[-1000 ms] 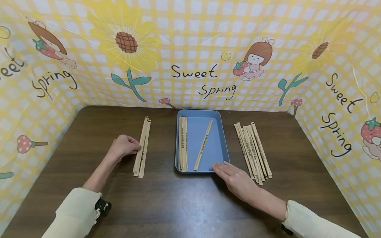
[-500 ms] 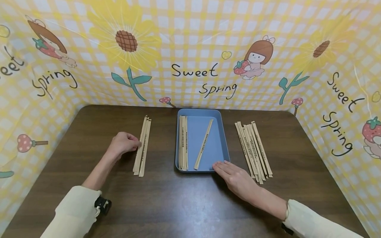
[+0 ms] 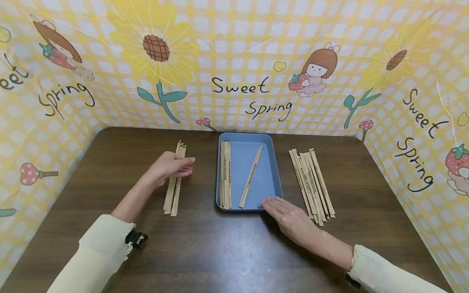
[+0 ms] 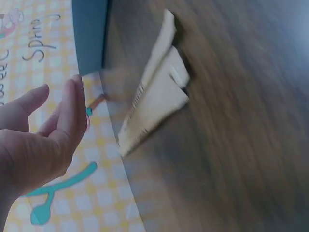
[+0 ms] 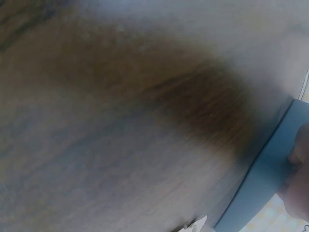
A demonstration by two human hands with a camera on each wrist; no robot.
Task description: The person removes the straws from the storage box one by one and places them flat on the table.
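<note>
Over the left bundle of long, flat paper-wrapped sticks [image 3: 170, 197] hovers my left hand [image 3: 169, 166]. The left wrist view shows its fingers stretched out, with the thumb apart and nothing between them. The same sticks [image 4: 153, 94] lie fanned on the table beside that hand. A blue tray [image 3: 274, 179] stands in the middle, a tight row of wrapped sticks [image 3: 225, 175] along its left wall and one slanted stick [image 3: 250, 177] on its floor. My right hand [image 3: 293, 219] holds the tray's near right corner, its fingers over the rim and a digit against the outer wall.
Right of the tray lies a larger loose pile of wrapped sticks [image 3: 311, 187], partly fanned. A yellow checked cloth [image 3: 238, 49] printed with flowers and lettering rises behind and at both sides of the brown table [image 3: 205, 252].
My left hand has left the left edge of the left bundle, moving right and slightly away over it, and its fingers have straightened. The right hand and the tray stay put.
</note>
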